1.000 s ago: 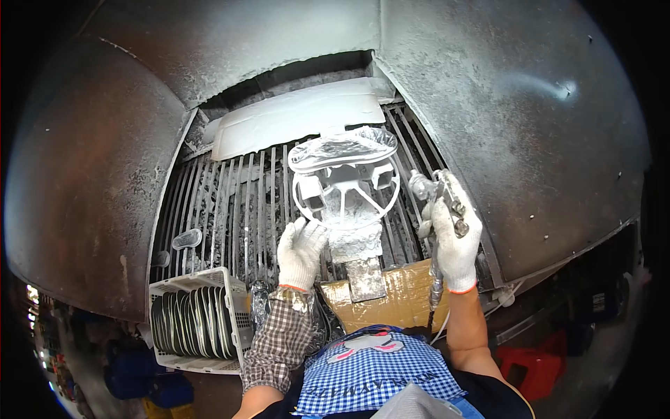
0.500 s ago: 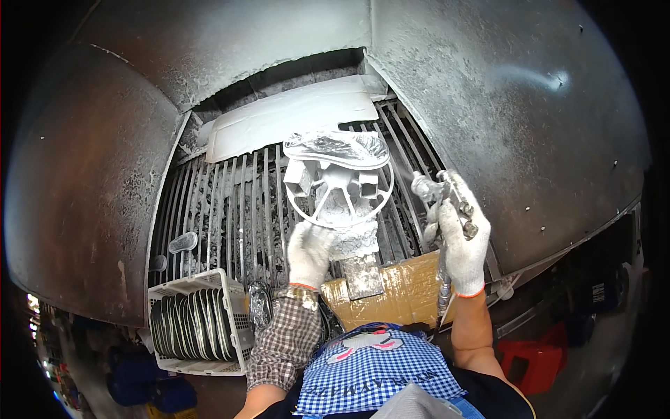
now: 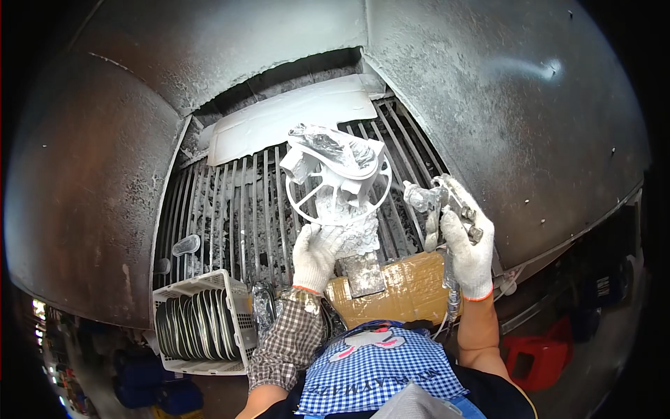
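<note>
My gloved right hand (image 3: 471, 241) is closed around a spray gun (image 3: 422, 197), its nozzle toward the wheel-shaped stand. On this white spoked turntable (image 3: 300, 202) rests a white, shoe-sole-shaped piece (image 3: 366, 167) with crinkled shiny film over its middle. White blocks on the stand hold it above the rim. My gloved left hand (image 3: 315, 257) is at the near rim of the turntable, fingers stretched out and slightly apart. Whether its fingertips touch the rim is hard to tell. Below the wheel is a paint-crusted white base (image 3: 359, 237).
A white plastic basket (image 3: 241, 321) with several dark, pale-edged sole-shaped pieces stands at near left. Metal bars (image 3: 237, 209) form the booth floor, with a whitened sheet (image 3: 286, 115) at the back. A tape-covered cardboard piece (image 3: 412, 283) lies in front of me. Metal walls (image 3: 530, 140) enclose the sides.
The turntable has rotated, so the sole-shaped piece now sits at a slant. My left hand's fingers have spread along the rim. The spray gun has shifted slightly, still in my right hand.
</note>
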The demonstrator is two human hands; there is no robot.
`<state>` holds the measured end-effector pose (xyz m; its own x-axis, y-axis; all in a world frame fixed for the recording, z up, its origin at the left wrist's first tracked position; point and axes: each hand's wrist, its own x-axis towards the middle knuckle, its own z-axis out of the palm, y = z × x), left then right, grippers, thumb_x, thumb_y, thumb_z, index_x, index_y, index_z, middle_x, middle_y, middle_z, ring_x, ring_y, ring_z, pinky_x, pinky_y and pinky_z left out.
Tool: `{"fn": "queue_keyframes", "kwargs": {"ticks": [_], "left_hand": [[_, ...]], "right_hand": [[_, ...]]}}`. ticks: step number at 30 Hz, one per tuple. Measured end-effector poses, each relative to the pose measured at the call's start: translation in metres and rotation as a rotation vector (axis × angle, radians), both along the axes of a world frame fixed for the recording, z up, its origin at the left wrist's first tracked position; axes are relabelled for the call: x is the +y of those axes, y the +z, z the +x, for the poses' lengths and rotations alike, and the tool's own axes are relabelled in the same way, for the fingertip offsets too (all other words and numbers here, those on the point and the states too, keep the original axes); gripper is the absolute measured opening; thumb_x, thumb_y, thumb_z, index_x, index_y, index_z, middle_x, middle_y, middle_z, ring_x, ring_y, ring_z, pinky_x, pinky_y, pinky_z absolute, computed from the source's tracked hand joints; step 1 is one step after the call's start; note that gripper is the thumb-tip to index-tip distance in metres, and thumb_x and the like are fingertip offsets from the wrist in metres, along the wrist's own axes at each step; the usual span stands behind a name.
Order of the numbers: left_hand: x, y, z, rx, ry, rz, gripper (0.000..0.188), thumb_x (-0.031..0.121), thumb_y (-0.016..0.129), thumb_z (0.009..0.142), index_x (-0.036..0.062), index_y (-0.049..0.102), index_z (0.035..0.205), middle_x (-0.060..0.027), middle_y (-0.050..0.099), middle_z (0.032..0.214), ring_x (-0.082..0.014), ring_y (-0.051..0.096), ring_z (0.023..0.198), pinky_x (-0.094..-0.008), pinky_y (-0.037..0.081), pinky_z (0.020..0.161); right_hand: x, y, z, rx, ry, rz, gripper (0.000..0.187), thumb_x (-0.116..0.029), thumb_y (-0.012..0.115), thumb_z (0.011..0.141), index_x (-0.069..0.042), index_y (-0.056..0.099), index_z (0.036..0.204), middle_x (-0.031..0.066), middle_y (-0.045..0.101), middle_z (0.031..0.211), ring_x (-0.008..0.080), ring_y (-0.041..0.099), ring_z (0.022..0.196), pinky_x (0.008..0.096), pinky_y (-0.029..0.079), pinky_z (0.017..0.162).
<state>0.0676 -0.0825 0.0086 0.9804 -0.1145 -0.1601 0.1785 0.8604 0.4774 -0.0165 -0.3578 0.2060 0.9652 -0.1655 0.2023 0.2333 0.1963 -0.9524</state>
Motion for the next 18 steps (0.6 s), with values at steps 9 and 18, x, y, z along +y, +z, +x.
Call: {"fn": "queue_keyframes", "kwargs": {"ticks": [9,18], "left_hand": [[0.022,0.018,0.003,0.016,0.065,-0.036,0.061,0.037,0.053,0.109,-0.0096,0.051,0.148,-0.0328,0.057,0.15,-0.0464,0.059,0.135,-0.0548,0.05,0.114],[0.047,0.014,0.018,0.063,0.21,0.052,0.061,0.039,0.062,0.106,-0.0084,0.048,0.142,-0.0374,0.053,0.15,-0.0477,0.057,0.137,-0.0582,0.052,0.11]], "right_hand": [[-0.002,-0.008,0.003,-0.001,0.031,-0.023,0.051,-0.011,0.065,0.107,0.005,0.051,0.154,0.0021,0.068,0.094,0.0062,0.06,0.075,0.0223,0.052,0.069],[0.005,-0.015,0.011,0.013,0.092,0.02,0.051,-0.011,0.064,0.108,0.005,0.051,0.154,0.0042,0.07,0.092,0.0071,0.063,0.073,0.0233,0.053,0.068]]}}
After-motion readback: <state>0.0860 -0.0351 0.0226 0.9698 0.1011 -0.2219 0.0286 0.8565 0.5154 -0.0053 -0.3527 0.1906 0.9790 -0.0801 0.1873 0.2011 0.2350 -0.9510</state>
